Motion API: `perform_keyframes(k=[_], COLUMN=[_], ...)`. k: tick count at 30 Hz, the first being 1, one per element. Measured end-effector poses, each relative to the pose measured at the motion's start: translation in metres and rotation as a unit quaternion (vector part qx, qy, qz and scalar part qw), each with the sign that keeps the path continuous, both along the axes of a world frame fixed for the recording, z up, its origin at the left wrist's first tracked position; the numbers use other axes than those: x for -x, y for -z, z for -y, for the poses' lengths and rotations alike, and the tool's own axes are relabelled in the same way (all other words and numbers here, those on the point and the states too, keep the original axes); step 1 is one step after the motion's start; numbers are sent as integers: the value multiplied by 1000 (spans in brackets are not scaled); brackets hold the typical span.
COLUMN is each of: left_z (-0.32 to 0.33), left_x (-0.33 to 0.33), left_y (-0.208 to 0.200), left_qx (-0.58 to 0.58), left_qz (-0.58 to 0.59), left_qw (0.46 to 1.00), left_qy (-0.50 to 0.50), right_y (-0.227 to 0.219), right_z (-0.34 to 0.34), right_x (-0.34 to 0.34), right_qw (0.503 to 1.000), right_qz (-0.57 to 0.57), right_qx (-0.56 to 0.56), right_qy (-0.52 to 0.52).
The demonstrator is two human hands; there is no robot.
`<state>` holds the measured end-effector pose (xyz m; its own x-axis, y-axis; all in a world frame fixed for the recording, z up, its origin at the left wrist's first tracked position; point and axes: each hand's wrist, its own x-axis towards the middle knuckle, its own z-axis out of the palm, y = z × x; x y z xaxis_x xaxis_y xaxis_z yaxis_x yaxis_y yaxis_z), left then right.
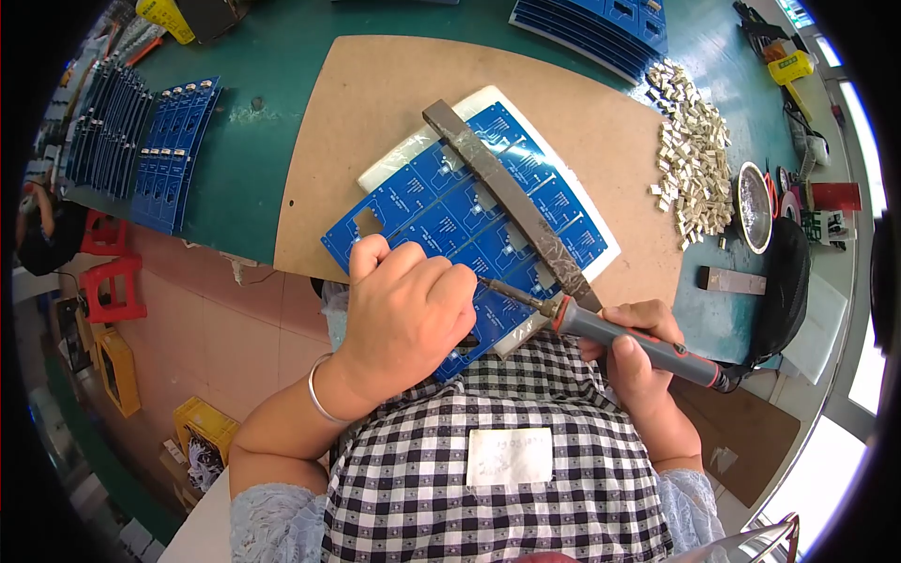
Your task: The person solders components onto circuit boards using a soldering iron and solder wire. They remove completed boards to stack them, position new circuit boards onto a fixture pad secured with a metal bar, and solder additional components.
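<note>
A blue circuit board panel lies slanted on a white pad in front of me. A brown metal bar rests diagonally across the panel. My right hand grips a grey and orange soldering iron, its tip pointing left over the board's near part. My left hand is closed above the board's near left side, its knuckles close to the iron's tip. Whatever its fingers hold is hidden behind the hand, as is the exact spot under the tip.
Beneath the pad lies a brown board on the green table. Small metal components are heaped at the right, beside a metal bowl. Blue panels are stacked at the back; others stand upright at the left.
</note>
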<state>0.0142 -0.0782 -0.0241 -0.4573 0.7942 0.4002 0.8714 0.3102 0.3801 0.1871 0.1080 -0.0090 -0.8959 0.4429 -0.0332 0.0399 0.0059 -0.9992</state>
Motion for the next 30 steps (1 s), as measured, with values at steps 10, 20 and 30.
perform_keyframes(k=[10, 20, 30], left_z=[6, 0, -4], left_x=[3, -1, 3], left_y=[-9, -3, -3], left_qx=[-25, -21, -3], left_qz=[33, 20, 12], left_qw=[998, 1000, 1000], left_qy=[-42, -6, -4], right_y=[-3, 2, -1], right_z=[-11, -8, -7], right_x=[0, 6, 10], right_qw=[997, 998, 998], right_qz=[-48, -27, -3], right_qx=[-36, -54, -53], right_qy=[49, 35, 23])
